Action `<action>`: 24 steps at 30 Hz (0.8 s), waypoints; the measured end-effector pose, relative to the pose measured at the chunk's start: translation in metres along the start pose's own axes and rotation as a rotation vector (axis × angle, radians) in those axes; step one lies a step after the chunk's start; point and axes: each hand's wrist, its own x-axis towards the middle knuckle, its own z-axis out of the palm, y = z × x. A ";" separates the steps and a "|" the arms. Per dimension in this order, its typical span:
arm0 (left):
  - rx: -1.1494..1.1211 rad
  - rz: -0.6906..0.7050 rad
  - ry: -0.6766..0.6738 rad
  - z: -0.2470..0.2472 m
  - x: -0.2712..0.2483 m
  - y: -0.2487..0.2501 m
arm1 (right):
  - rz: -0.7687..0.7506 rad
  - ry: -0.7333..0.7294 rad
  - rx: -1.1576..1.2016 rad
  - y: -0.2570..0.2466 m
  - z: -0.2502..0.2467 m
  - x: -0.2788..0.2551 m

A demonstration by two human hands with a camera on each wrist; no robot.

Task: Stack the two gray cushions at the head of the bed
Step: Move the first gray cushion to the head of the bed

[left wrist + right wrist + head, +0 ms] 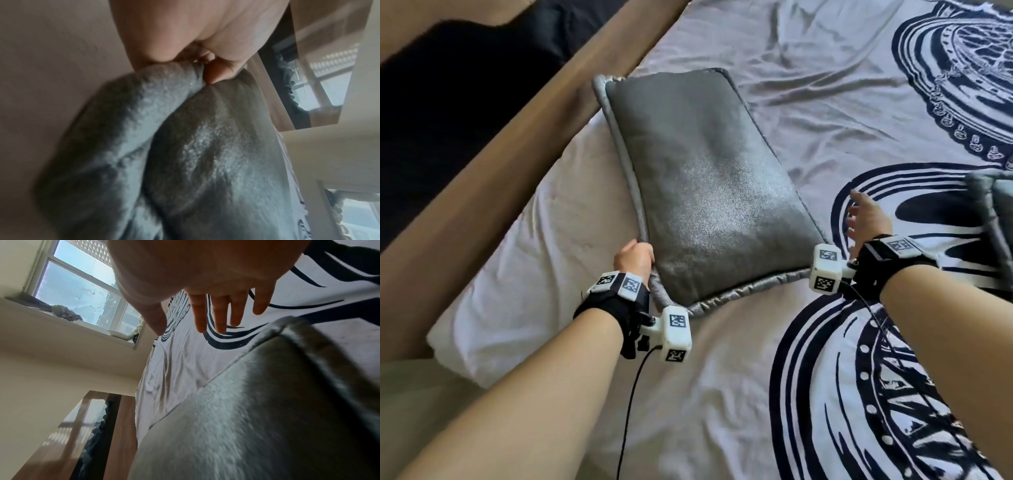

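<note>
So far only one gray cushion (705,181) lies by the headboard (517,137), its edge pinched in the left hand (635,258), while the right hand (866,216), fingers spread and holding nothing, reaches toward the second gray cushion (993,209), not yet stacked.

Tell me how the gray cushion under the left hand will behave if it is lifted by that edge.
The gray cushion will probably sag: its piped edge already bunches where the left hand pinches it. It looks plump, so likely light for its size. The sheeny fabric may slip a little on the bed sheet.
</note>
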 end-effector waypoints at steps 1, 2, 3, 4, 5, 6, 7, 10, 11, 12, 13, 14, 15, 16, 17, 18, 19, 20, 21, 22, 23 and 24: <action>0.079 -0.016 -0.007 -0.015 0.001 0.001 | 0.015 0.022 -0.031 0.011 0.005 0.019; 0.190 -0.034 -0.005 -0.028 0.004 0.000 | 0.026 0.007 -0.070 0.022 0.010 0.026; 0.308 -0.072 0.031 -0.041 0.010 -0.002 | 0.076 -0.021 -0.120 0.035 0.018 0.035; 0.380 -0.072 0.111 -0.053 0.014 -0.004 | 0.097 -0.070 -0.171 0.034 0.027 0.006; 0.427 -0.058 0.151 -0.062 0.014 -0.004 | 0.115 -0.110 -0.213 0.048 0.038 0.005; 0.517 -0.070 0.153 -0.069 0.017 -0.006 | 0.091 -0.146 -0.259 0.059 0.049 -0.006; 0.569 -0.062 0.168 -0.074 0.020 -0.007 | 0.084 -0.188 -0.295 0.070 0.058 -0.011; 0.604 -0.013 0.227 -0.086 0.022 -0.009 | 0.130 -0.256 -0.394 0.094 0.083 -0.039; 0.598 0.010 0.226 -0.087 0.021 -0.007 | 0.103 -0.222 -0.400 0.093 0.088 -0.052; 0.596 0.026 0.198 -0.089 0.020 -0.003 | 0.064 -0.195 -0.413 0.088 0.092 -0.075; 0.558 -0.004 0.208 -0.089 0.017 0.001 | 0.027 -0.177 -0.409 0.086 0.095 -0.087; 0.505 -0.022 0.203 -0.089 0.020 0.003 | 0.017 -0.169 -0.406 0.083 0.098 -0.100; 0.434 -0.020 0.212 -0.092 0.024 0.005 | 0.021 -0.177 -0.366 0.087 0.104 -0.104; 0.404 0.009 0.243 -0.099 0.028 0.011 | 0.036 -0.184 -0.322 0.089 0.111 -0.114; 0.384 0.068 0.286 -0.105 0.029 0.018 | 0.063 -0.168 -0.277 0.096 0.119 -0.115; 0.343 0.123 0.331 -0.112 0.033 0.026 | 0.075 -0.133 -0.247 0.103 0.130 -0.116; 0.357 0.158 0.336 -0.118 0.038 0.036 | 0.095 -0.104 -0.217 0.107 0.139 -0.115; 0.384 0.213 0.326 -0.124 0.043 0.048 | 0.115 -0.074 -0.173 0.108 0.148 -0.123; 0.414 0.266 0.323 -0.130 0.048 0.061 | 0.119 -0.054 -0.129 0.103 0.156 -0.132; 0.437 0.312 0.328 -0.135 0.052 0.075 | 0.106 -0.041 -0.099 0.095 0.163 -0.146; 0.452 0.356 0.340 -0.140 0.058 0.089 | 0.106 -0.034 -0.078 0.091 0.171 -0.152; 0.468 0.411 0.345 -0.143 0.063 0.101 | 0.118 -0.040 -0.057 0.087 0.178 -0.157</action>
